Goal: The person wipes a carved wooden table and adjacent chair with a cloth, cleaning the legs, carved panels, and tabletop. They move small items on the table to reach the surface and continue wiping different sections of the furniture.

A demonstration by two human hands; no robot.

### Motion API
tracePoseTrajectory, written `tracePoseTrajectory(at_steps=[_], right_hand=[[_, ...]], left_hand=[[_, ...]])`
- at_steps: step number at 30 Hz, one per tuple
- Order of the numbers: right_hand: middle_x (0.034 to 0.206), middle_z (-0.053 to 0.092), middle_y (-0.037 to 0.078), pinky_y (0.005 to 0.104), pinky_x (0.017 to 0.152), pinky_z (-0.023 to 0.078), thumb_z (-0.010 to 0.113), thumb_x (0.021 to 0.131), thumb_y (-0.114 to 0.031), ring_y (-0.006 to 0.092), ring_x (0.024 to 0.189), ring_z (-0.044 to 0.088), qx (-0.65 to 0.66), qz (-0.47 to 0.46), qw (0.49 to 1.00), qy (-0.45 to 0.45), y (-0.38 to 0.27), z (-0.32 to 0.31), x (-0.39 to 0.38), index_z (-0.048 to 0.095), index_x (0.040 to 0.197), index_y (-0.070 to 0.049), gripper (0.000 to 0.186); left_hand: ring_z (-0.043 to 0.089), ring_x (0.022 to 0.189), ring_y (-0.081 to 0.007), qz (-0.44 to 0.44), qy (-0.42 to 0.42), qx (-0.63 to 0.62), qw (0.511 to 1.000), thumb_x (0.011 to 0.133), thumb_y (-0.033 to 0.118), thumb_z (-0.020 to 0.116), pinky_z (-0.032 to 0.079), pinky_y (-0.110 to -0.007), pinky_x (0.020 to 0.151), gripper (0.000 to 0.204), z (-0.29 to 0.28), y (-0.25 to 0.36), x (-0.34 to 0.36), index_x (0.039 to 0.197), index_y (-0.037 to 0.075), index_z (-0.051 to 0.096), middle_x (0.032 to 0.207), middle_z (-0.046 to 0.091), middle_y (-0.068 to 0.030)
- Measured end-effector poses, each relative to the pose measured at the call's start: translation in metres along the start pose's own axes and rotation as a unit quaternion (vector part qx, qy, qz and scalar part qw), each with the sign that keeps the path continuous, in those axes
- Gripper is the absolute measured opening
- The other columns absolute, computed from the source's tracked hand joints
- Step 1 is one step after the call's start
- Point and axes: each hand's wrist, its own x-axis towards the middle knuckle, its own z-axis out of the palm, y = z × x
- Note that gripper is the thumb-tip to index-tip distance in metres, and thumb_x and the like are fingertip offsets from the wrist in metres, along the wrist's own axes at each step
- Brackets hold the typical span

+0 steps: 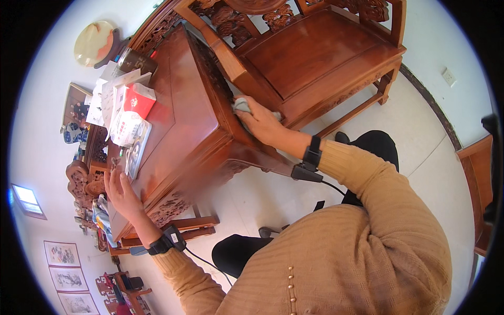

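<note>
My right hand (264, 125) is closed around a crumpled grey cloth (242, 105). It presses the cloth against the carved side of the reddish-brown wooden table (184, 113), in the narrow gap beside the carved wooden armchair (310, 52). My left hand (124, 195) is over the near left part of the tabletop, its fingers spread and holding nothing. Whether its palm touches the wood I cannot tell. Papers and a small red-and-white box (139, 101) lie on the table beyond it.
A dark brown canister (137, 61) and a round stone plate on a stand (96, 44) are toward the back of the table. Framed pictures (68, 273) hang on the wall at lower left. The armchair closely borders the table's right side.
</note>
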Motion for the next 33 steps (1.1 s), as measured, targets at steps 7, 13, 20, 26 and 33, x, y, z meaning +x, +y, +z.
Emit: tracePoseTrajectory(at_steps=[7,13,20,26,33], right_hand=[[0.131,0.057,0.031,0.0451,0.108,0.041,0.048,0.104,-0.021,0.0463,0.125,0.052,-0.088,-0.004,0.992,-0.09,0.057,0.007,0.009,0.05,0.139,0.0,0.041],[0.122,0.065,0.024,0.0436,0.099,0.049,0.054,0.098,-0.009,0.0428,0.114,0.062,-0.269,0.122,0.936,-0.192,0.022,-0.03,-0.031,0.061,0.126,-0.002,0.03],[0.132,0.059,0.008,0.0328,0.095,0.048,0.044,0.107,-0.015,0.0192,0.106,0.057,0.108,0.008,0.994,0.012,-0.065,-0.024,-0.017,0.039,0.151,0.0,0.048],[0.123,0.05,0.008,0.0245,0.069,0.046,0.042,0.104,-0.021,0.0118,0.08,0.046,-0.032,-0.048,0.996,-0.063,-0.045,0.0,-0.044,0.03,0.153,0.003,0.056],[0.154,0.033,0.023,0.0426,0.12,0.026,0.045,0.107,-0.027,0.0331,0.141,0.036,-0.166,-0.109,0.977,-0.082,-0.009,-0.014,-0.063,0.021,0.157,0.005,0.064]], left_hand=[[0.052,0.135,-0.0326,0.022,0.038,-0.027,0.999,0.097,0.02,0.066,0.042,-0.039,0.112,0.034,0.003,-0.002,-0.002,0.125,0.001,0.069,0.15,0.052,-0.0171],[0.051,0.138,-0.0302,0.001,0.058,-0.002,0.998,0.096,0.024,0.068,0.042,-0.039,0.111,0.036,0.0,0.01,-0.007,0.124,0.002,0.069,0.151,0.053,-0.0136],[0.052,0.137,-0.0333,-0.008,0.056,-0.021,0.998,0.094,0.025,0.068,0.041,-0.04,0.113,0.035,-0.006,0.019,-0.008,0.12,0.002,0.071,0.148,0.056,-0.0157],[0.058,0.127,-0.0397,0.016,0.114,-0.035,0.993,0.083,0.019,0.075,0.045,-0.046,0.109,0.033,-0.004,0.02,-0.01,0.111,0.001,0.072,0.14,0.06,-0.0222],[0.055,0.129,-0.0366,0.015,0.129,-0.028,0.991,0.088,0.024,0.072,0.042,-0.048,0.109,0.033,-0.003,0.019,-0.013,0.114,0.004,0.072,0.142,0.058,-0.0189]])
